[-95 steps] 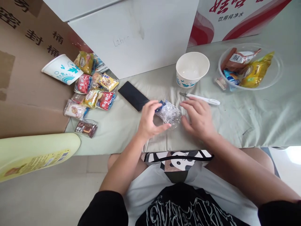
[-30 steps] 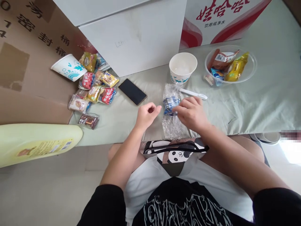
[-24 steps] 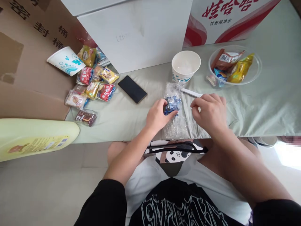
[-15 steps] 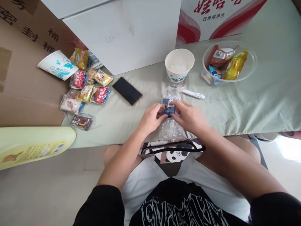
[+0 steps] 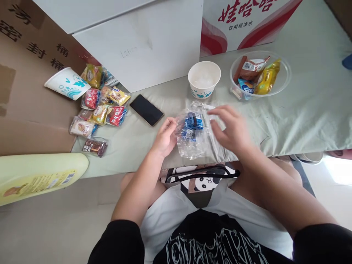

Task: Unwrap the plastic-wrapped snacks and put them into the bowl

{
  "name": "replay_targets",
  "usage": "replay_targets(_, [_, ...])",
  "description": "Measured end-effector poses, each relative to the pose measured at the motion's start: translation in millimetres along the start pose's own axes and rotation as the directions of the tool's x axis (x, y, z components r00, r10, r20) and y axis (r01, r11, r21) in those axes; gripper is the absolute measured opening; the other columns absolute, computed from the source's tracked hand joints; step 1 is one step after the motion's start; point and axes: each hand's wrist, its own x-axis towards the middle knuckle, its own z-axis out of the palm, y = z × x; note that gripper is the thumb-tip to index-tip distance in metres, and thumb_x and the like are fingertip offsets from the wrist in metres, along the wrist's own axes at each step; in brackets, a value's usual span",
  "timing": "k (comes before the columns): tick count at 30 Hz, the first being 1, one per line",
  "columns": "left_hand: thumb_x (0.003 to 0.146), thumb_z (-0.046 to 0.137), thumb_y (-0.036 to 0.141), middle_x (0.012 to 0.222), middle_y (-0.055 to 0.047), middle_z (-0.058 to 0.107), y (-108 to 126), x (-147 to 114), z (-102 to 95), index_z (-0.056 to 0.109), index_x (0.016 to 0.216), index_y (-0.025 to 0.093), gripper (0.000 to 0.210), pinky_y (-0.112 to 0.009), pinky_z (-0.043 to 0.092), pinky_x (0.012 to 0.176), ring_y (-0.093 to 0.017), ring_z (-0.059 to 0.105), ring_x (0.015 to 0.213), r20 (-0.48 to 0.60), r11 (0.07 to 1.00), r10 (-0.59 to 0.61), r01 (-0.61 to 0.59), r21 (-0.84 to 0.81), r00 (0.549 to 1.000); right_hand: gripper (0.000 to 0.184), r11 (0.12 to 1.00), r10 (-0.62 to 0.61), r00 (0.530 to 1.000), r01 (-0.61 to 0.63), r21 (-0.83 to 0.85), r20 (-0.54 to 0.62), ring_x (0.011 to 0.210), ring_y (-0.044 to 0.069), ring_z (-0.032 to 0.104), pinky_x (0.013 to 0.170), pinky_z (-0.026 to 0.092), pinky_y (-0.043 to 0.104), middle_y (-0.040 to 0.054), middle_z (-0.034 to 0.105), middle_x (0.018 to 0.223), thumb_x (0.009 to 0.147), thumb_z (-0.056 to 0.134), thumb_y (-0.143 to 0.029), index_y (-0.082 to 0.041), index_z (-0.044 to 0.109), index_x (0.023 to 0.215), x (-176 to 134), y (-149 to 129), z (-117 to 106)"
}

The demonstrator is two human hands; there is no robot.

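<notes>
My left hand (image 5: 165, 137) pinches the left edge of a crinkled clear plastic bag (image 5: 189, 149). Blue-wrapped packets (image 5: 192, 124) lie in or under the clear plastic; I cannot tell which. To the right of the bag, my right hand (image 5: 232, 128) is open and slightly blurred, its fingers apart with nothing between them. Just beyond the bag stands a white paper cup (image 5: 204, 80) with a blue leaf pattern. The white-handled tool seen earlier is mostly hidden behind my right hand.
A black phone (image 5: 146, 110) lies left of the bag. Several wrapped snacks (image 5: 100, 113) and a tipped paper cup (image 5: 68, 83) are farther left. A clear round bowl (image 5: 286, 77) holds snack packets at the right. White boxes (image 5: 162, 51) line the back; a yellow bottle (image 5: 41, 179) lies front left.
My right hand has let go and moved right, its fingers spread. My left hand has shifted left with the bag's edge, and the blue packets have tilted and spread.
</notes>
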Motion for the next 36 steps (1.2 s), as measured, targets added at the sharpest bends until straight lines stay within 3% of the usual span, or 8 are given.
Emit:
replay_targets(7, [0.095, 0.043, 0.067, 0.15, -0.005, 0.059, 14.5, -11.4, 13.1, 0.059, 0.097, 0.025, 0.044, -0.051, 0.06, 0.092, -0.032, 0.063, 0.131, 0.038, 0.979, -0.034, 0.041, -0.2, 0.999, 0.089, 0.908, -0.051, 0.972, -0.05, 0.415, 0.229, 0.142, 0.038, 0.047, 0.115, 0.044, 0.059, 0.0208, 0.05, 0.151, 0.08, 0.075, -0.06, -0.021, 0.04, 0.152, -6.7, -0.4, 36.0])
replay_targets(16, [0.089, 0.056, 0.054, 0.117, -0.004, 0.076, 21.8, -4.6, -35.0, 0.072, 0.096, 0.03, 0.03, -0.04, 0.06, 0.091, -0.026, 0.064, 0.13, -0.294, 0.954, 0.083, -0.161, -0.252, 0.952, 0.056, 0.291, 0.256, 0.881, -0.462, 0.838, 0.397, 0.095, 0.021, 0.069, 0.08, 0.062, 0.038, 0.0053, 0.068, 0.113, 0.075, 0.078, -0.047, -0.027, 0.054, 0.122, 6.2, -12.5, 32.9])
replay_targets(20, [0.09, 0.055, 0.052, 0.108, -0.002, 0.077, 25.7, 0.4, -51.2, 0.07, 0.088, 0.031, 0.026, -0.039, 0.06, 0.093, -0.022, 0.064, 0.129, -0.304, 0.952, 0.145, -0.216, -0.215, 0.942, 0.054, 0.563, 0.372, 0.927, -0.266, 0.782, 0.047, 0.109, 0.025, 0.068, 0.088, 0.06, 0.043, 0.0062, 0.066, 0.122, 0.082, 0.072, -0.05, -0.031, 0.052, 0.129, 26.6, 15.3, -6.0])
replay_targets(23, [0.09, 0.055, 0.054, 0.109, -0.004, 0.077, 28.4, -2.7, -47.3, 0.071, 0.092, 0.031, 0.027, -0.042, 0.062, 0.086, -0.026, 0.066, 0.126, -0.253, 0.953, 0.062, -0.133, -0.273, 0.965, 0.07, 0.886, 0.336, 0.873, -0.166, 0.433, -0.353, 0.137, 0.035, 0.053, 0.109, 0.047, 0.055, 0.0149, 0.052, 0.148, 0.084, 0.075, -0.043, -0.03, 0.044, 0.145, 42.1, 40.6, -45.4])
replay_targets(26, [0.088, 0.059, 0.057, 0.116, -0.005, 0.075, 28.3, -8.4, -38.4, 0.07, 0.099, 0.033, 0.029, -0.042, 0.063, 0.073, -0.03, 0.07, 0.117, -0.176, 0.935, -0.041, -0.024, -0.354, 0.983, 0.068, 0.987, 0.157, 0.832, -0.116, 0.109, -0.532, 0.148, 0.039, 0.041, 0.119, 0.032, 0.06, 0.0208, 0.043, 0.157, 0.09, 0.071, -0.041, -0.023, 0.044, 0.15, 40.3, 47.7, -61.0])
replay_targets(30, [0.087, 0.058, 0.071, 0.127, -0.002, 0.072, 22.0, -15.7, -22.0, 0.066, 0.105, 0.037, 0.039, -0.043, 0.062, 0.064, -0.03, 0.075, 0.1, 0.006, 0.933, -0.117, 0.112, -0.341, 0.993, 0.065, 0.912, -0.057, 0.991, 0.1, 0.397, -0.118, 0.136, 0.035, 0.055, 0.11, 0.047, 0.056, 0.0176, 0.055, 0.148, 0.092, 0.065, -0.054, -0.025, 0.048, 0.147, 13.5, 21.7, -28.4])
replay_targets(33, [0.08, 0.066, 0.075, 0.125, -0.006, 0.072, 16.8, -15.2, -9.1, 0.068, 0.105, 0.034, 0.049, -0.044, 0.063, 0.067, -0.031, 0.075, 0.098, 0.062, 0.938, -0.171, 0.182, -0.295, 0.983, 0.073, 0.771, -0.193, 0.937, -0.039, 0.635, 0.292, 0.129, 0.032, 0.061, 0.108, 0.051, 0.052, 0.0138, 0.06, 0.145, 0.081, 0.075, -0.056, -0.025, 0.052, 0.143, -1.6, -8.7, 3.1])
replay_targets(36, [0.082, 0.066, 0.071, 0.127, -0.009, 0.072, 15.2, -7.1, -6.0, 0.069, 0.105, 0.028, 0.049, -0.045, 0.064, 0.073, -0.033, 0.074, 0.105, 0.037, 0.938, -0.205, 0.207, -0.277, 0.978, 0.034, 0.702, 0.046, 0.922, -0.304, 0.644, 0.385, 0.089, 0.022, 0.068, 0.083, 0.056, 0.041, 0.0068, 0.073, 0.099, 0.085, 0.069, -0.05, -0.022, 0.066, 0.103, -2.9, -26.2, 18.6])
